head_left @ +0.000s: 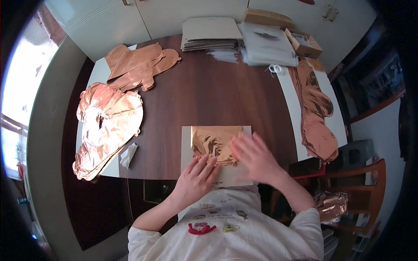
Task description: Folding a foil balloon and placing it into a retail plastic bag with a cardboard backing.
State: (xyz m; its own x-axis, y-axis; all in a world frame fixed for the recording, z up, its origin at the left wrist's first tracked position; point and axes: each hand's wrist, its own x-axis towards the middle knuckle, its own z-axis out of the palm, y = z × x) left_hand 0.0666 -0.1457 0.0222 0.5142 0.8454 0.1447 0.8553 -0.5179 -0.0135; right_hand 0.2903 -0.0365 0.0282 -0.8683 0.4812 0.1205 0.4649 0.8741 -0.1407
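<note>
A rose-gold foil balloon [217,141], folded into a rough rectangle, lies on a grey cardboard sheet [186,145] at the table's near edge. My left hand [197,177] rests with its fingers laid flat on the foil's lower left edge and the card below it. Over the foil's right side is my right hand [257,158], fingers stretched and apart, somewhat blurred by motion. Whether its fingertips touch the foil I cannot tell. Neither hand grips anything.
Flat rose-gold foil balloons lie in piles at the left [109,126], far left [139,65] and right [315,117]. Along the back are a stack of cardboard sheets [211,28], clear plastic bags [265,43], a small box [305,43] and white string [275,68]. A wooden chair [378,191] stands right.
</note>
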